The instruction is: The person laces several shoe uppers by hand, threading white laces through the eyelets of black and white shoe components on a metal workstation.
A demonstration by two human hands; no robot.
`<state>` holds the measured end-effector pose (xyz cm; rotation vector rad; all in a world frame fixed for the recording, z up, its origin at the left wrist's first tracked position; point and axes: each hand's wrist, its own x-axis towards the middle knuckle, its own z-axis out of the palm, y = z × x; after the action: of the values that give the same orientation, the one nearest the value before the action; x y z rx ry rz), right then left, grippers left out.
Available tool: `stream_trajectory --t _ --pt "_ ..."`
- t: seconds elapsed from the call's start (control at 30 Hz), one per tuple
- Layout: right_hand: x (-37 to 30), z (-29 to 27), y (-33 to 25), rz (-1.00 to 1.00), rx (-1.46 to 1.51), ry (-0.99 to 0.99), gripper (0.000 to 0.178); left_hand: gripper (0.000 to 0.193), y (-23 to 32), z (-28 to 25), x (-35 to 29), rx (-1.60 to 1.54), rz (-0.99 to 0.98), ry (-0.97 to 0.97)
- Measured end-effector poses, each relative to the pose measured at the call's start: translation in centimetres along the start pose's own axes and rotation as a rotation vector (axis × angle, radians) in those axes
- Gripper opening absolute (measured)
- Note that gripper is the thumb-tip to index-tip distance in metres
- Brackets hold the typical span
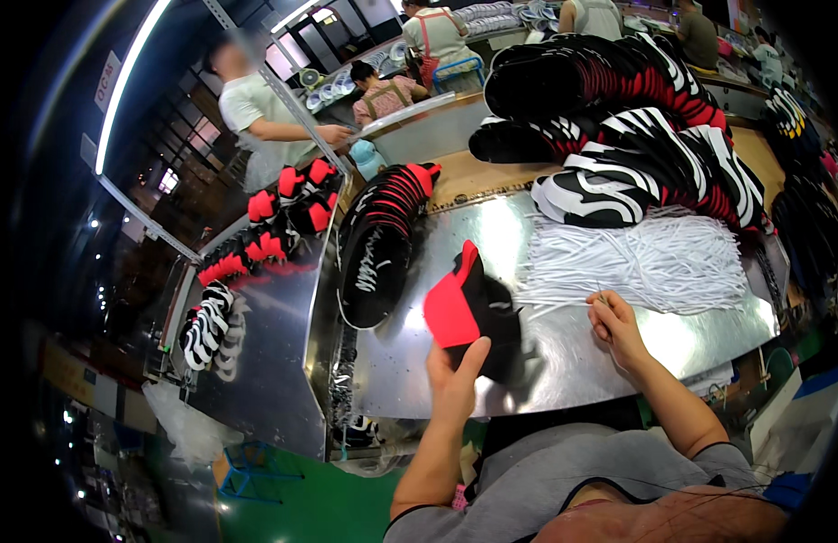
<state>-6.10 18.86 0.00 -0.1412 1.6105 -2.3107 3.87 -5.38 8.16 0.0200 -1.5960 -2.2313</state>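
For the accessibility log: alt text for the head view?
The left hand holds a red and black shoe upper on a shiny metal table, while the right hand pinches a white lace from a lace pile. Stacked uppers lie behind.

shoe upper (pixel 469 308) left of laces (pixel 654 258)

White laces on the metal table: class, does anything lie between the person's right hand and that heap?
Nothing visible does. The right hand is already at the near edge of the white laces, fingertips pinching a strand. The left hand holds the red and black shoe upper off to the side.
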Motion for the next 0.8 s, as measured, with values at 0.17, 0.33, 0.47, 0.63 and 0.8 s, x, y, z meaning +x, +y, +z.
stream_trajectory --t 0.17,0.33,0.47,0.63,0.8 --pt "0.3 -2.2 4.0 -0.006 -0.141 -0.044 0.021 0.025 -1.3 -6.8 7.4 1.338 0.364 0.140" --pt "-0.3 -1.1 4.2 -0.126 -0.639 -0.163 0.024 0.032 -8.2 -15.2 18.9 1.794 0.249 0.263" --pt "0.2 -1.4 3.9 -0.095 -0.535 -0.131 0.024 0.035 -11.8 -19.1 27.2 1.750 0.395 0.156" --pt "0.3 -2.5 4.2 -0.092 -0.515 -0.147 0.024 0.057 -13.8 -16.2 28.9 1.646 0.267 0.238" --pt "0.2 -2.2 3.6 -0.074 -0.427 -0.145 0.024 0.068 -13.7 -11.2 21.5 1.404 0.564 -0.084"
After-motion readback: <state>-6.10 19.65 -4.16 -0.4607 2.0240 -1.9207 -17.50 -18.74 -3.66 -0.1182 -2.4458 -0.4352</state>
